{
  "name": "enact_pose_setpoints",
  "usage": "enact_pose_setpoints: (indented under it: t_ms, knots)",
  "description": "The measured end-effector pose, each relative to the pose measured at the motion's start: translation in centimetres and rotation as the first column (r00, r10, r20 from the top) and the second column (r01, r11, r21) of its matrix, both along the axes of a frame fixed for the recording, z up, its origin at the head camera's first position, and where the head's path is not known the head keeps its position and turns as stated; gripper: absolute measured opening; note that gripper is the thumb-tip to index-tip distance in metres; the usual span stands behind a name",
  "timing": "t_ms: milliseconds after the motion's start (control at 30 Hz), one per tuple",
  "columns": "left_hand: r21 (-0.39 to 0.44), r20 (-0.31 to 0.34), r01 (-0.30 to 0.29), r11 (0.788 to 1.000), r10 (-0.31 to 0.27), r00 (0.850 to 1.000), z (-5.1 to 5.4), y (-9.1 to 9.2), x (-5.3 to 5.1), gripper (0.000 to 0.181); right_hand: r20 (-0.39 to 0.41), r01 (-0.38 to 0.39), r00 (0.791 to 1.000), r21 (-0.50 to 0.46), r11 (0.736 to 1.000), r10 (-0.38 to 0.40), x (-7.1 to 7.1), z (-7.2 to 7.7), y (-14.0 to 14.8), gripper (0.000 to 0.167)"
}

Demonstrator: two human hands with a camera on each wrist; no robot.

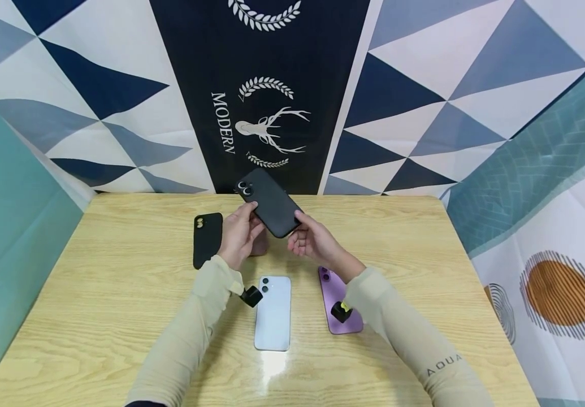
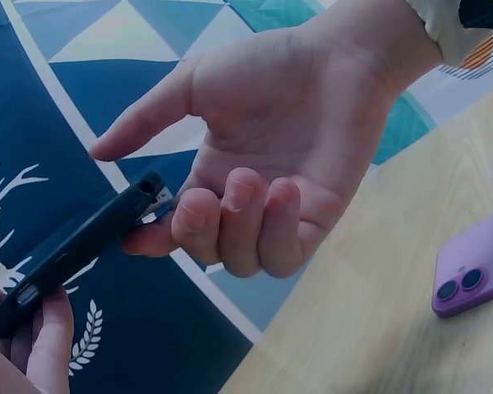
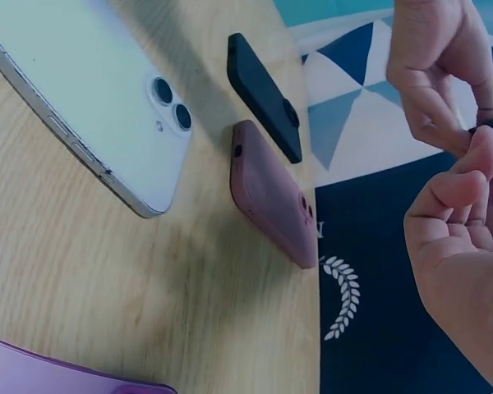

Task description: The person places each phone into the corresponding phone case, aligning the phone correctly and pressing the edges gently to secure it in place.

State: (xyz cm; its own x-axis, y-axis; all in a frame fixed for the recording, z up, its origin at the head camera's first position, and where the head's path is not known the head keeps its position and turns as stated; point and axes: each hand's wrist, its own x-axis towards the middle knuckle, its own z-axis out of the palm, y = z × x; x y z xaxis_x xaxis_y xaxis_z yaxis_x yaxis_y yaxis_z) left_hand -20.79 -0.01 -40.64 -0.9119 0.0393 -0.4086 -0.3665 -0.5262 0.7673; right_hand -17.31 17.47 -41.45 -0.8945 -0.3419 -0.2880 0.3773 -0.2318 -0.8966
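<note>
A black phone case with two ringed camera circles is held tilted above the table's far edge. Whether a phone sits inside it, I cannot tell. My left hand grips its left edge, thumb on the back. At the lower right corner, my right hand holds it, thumb above and a finger beneath; the other fingers curl inward in the left wrist view. Below my left hand a second black case lies on the table. A mauve case beside it is mostly hidden by that hand in the head view.
On the wooden table, a white phone lies back up between my forearms. A purple phone is partly covered by my right wrist. Patterned cloth hangs behind the far edge, with more cloth at both sides.
</note>
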Motion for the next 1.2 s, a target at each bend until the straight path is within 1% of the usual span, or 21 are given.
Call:
enact_pose_setpoints:
  t_ms: [167, 233, 367, 500, 600, 700, 900, 1000, 1033, 1133, 1200]
  knots:
    - [-0.022, 0.03, 0.013, 1.0, -0.012, 0.999, 0.0, -0.2, -0.3, 0.016, -0.005, 0.051, 0.999, 0.038, 0.998, -0.05, -0.6, 0.3, 0.2, 0.032]
    - [-0.025, 0.037, 0.021, 0.999, -0.02, 0.999, 0.0, -0.2, -0.4, 0.015, -0.009, 0.056, 0.998, 0.054, 0.997, -0.055, -0.8, 0.5, 0.2, 0.028]
    - [-0.037, 0.049, 0.038, 0.999, -0.036, 0.998, 0.0, -0.2, -0.5, 0.014, -0.013, 0.04, 0.999, 0.065, 0.997, -0.039, -1.1, 0.6, 0.3, 0.021]
    - [-0.061, 0.054, 0.056, 0.997, -0.053, 0.997, 0.1, -0.2, -0.5, 0.018, -0.007, 0.05, 0.999, 0.057, 0.997, -0.05, -1.2, 0.9, 0.2, 0.016]
    - [-0.076, 0.038, 0.068, 0.995, -0.065, 0.997, 0.1, -0.3, -0.5, 0.023, -0.001, 0.05, 0.999, 0.045, 0.998, -0.05, -1.3, 1.0, 0.2, 0.018]
    - [-0.071, 0.019, 0.084, 0.994, -0.082, 0.996, 0.0, -0.3, -0.5, 0.025, -0.013, 0.03, 0.999, 0.045, 0.999, -0.03, -1.3, 1.0, 0.2, 0.022]
    - [-0.068, 0.012, 0.144, 0.987, -0.144, 0.99, -0.1, -0.5, -0.6, 0.019, -0.037, -0.026, 0.999, 0.037, 0.999, 0.027, -1.3, 0.8, 0.3, 0.025]
    - [-0.041, 0.009, 0.17, 0.984, -0.17, 0.985, -0.1, -0.7, -0.7, 0.018, -0.035, -0.056, 0.998, 0.017, 0.998, 0.056, -1.3, 0.8, 0.3, 0.024]
    - [-0.015, -0.004, 0.183, 0.983, -0.183, 0.983, -0.1, -0.8, -0.7, 0.02, -0.036, -0.059, 0.998, 0.013, 0.998, 0.059, -1.2, 0.8, 0.3, 0.023]
    - [0.069, -0.049, 0.226, 0.972, -0.223, 0.974, -0.2, -1.0, -0.7, 0.028, -0.043, -0.031, 0.999, 0.006, 1.0, 0.031, -1.1, 0.8, 0.2, 0.021]
    - [0.109, -0.064, 0.257, 0.96, -0.252, 0.966, -0.1, -1.1, -0.7, 0.033, -0.046, -0.001, 0.999, 0.003, 1.0, 0.001, -1.1, 0.8, 0.2, 0.021]
